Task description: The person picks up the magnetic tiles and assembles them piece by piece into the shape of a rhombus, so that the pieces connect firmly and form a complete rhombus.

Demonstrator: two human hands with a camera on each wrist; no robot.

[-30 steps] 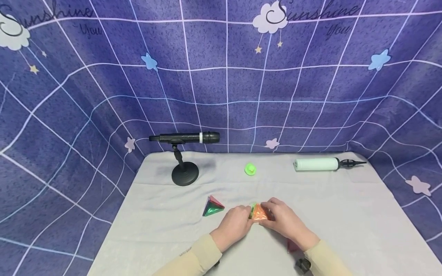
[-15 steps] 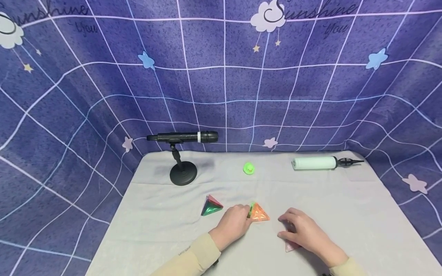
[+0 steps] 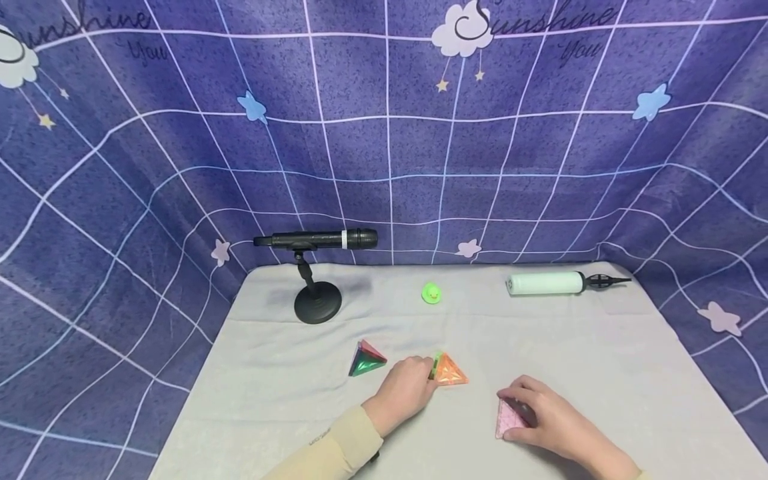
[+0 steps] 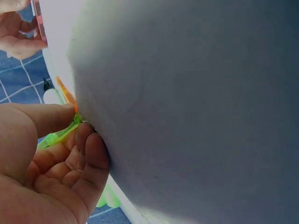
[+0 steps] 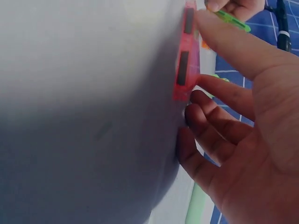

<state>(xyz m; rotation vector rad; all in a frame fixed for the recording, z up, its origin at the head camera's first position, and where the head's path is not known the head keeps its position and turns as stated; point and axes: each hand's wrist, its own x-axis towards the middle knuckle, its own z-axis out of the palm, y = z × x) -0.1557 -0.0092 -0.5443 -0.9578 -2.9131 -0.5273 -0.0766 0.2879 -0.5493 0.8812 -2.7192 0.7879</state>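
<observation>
My left hand [image 3: 405, 387] pinches a green magnetic tile [image 4: 58, 136] between thumb and fingers. An orange triangular magnetic tile [image 3: 453, 373] leans against the green one, close to the fingertips in the head view. To the right, my right hand [image 3: 555, 417] holds a pink triangular magnetic tile [image 3: 509, 421] by its edges, thumb at one corner and index finger at another. Dark magnets show along that tile's edge in the right wrist view. Left of the left hand stands a small pyramid of magnetic tiles [image 3: 367, 361], with green and red faces showing.
A black microphone [image 3: 324, 239] lies on a round-based stand [image 3: 318, 303] at the back left. Behind the hands sits a small green toy duck [image 3: 431, 293]. A pale green hand pump [image 3: 545, 284] rests at the back right of the white cloth-covered table [image 3: 600, 353].
My right hand has let go of the orange tile, moved right and toward me, and taken hold of the pink tile. The left hand stays at the green tile.
</observation>
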